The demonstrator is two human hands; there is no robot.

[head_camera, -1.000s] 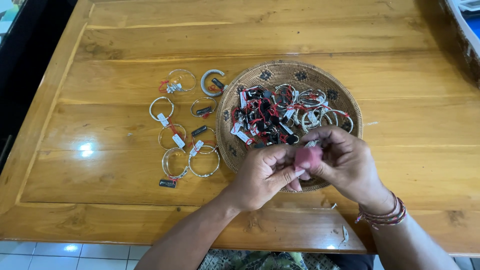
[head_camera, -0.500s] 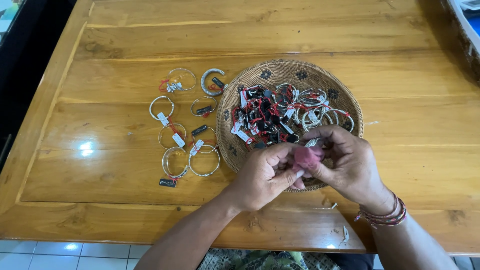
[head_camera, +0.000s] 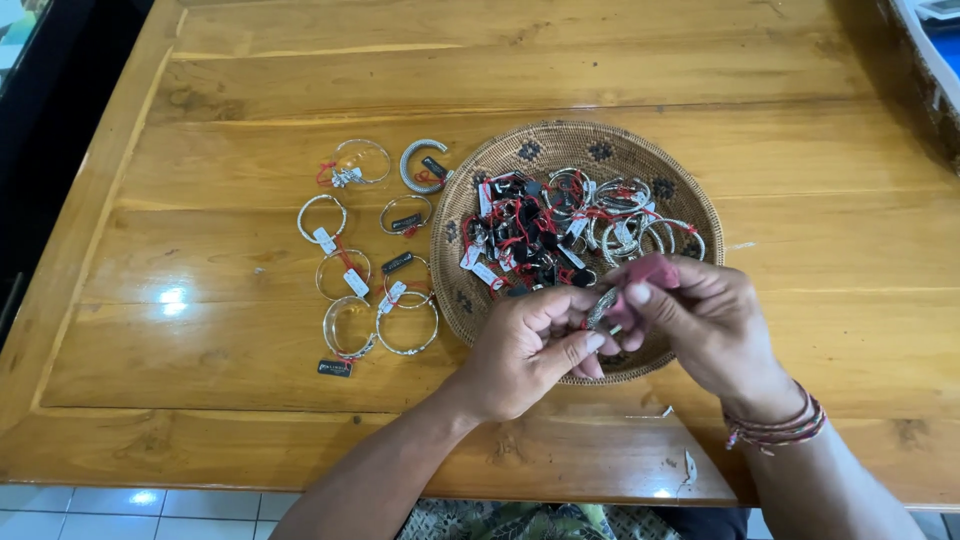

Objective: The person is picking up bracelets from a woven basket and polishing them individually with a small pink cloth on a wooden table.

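Over the near edge of a round woven basket (head_camera: 660, 170), my left hand (head_camera: 525, 350) pinches a silver bracelet (head_camera: 601, 307) between thumb and fingers. My right hand (head_camera: 710, 325) presses a small pink cloth (head_camera: 650, 272) against that bracelet. The basket holds a tangled pile of silver bracelets (head_camera: 590, 220) with red strings and black and white tags. Red string bands circle my right wrist.
Several tagged silver bangles (head_camera: 365, 270) lie in rows on the wooden table (head_camera: 250, 90) left of the basket. A dark loose tag (head_camera: 335, 368) lies nearest the front. Small white scraps (head_camera: 688, 466) sit by the table's front edge. Tiled floor shows below.
Both hands stay over the basket's near edge. The pink cloth has shifted slightly along the bracelet between my fingers.
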